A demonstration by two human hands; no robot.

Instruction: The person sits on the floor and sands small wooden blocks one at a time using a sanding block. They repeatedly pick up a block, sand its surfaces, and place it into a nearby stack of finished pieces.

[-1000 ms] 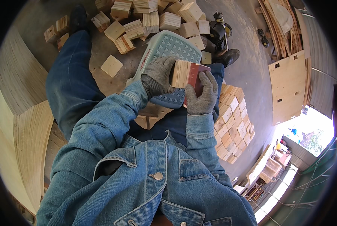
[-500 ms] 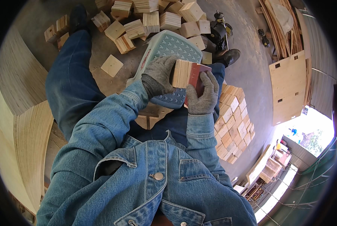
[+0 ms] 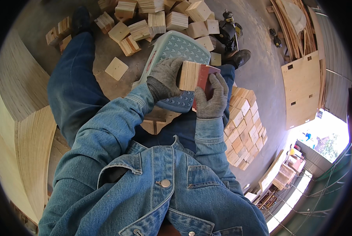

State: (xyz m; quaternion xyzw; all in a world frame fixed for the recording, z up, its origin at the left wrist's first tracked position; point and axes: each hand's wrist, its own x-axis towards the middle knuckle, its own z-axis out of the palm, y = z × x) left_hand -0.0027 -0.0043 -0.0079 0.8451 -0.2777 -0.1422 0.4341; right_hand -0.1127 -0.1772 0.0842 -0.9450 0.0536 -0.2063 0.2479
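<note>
My left hand (image 3: pixel 165 77), in a grey knit glove, grips the left side of a stack of small plywood pieces (image 3: pixel 189 76), whose layered edges face up. Against the stack's right side lies a dark red flat piece (image 3: pixel 203 78) with small pale marks along its edge. My right hand (image 3: pixel 213 98), gloved alike, holds this red piece with the thumb on its near part and the fingers over its right side. Both are held above a grey-green plastic stool (image 3: pixel 180 46) with a raised pattern on its top, between my legs.
Many plywood stacks (image 3: pixel 157 23) lie loosely beyond the stool, and one square piece (image 3: pixel 116 69) rests on the floor. A neat pile of wooden blocks (image 3: pixel 244 128) stands by my right leg. Tall plywood sheets (image 3: pixel 24 78) rise at left. A black tool (image 3: pixel 228 33) stands near my right shoe.
Almost nothing differs. Both hands keep their hold on the plywood stack and the red piece, with only a very slight shift.
</note>
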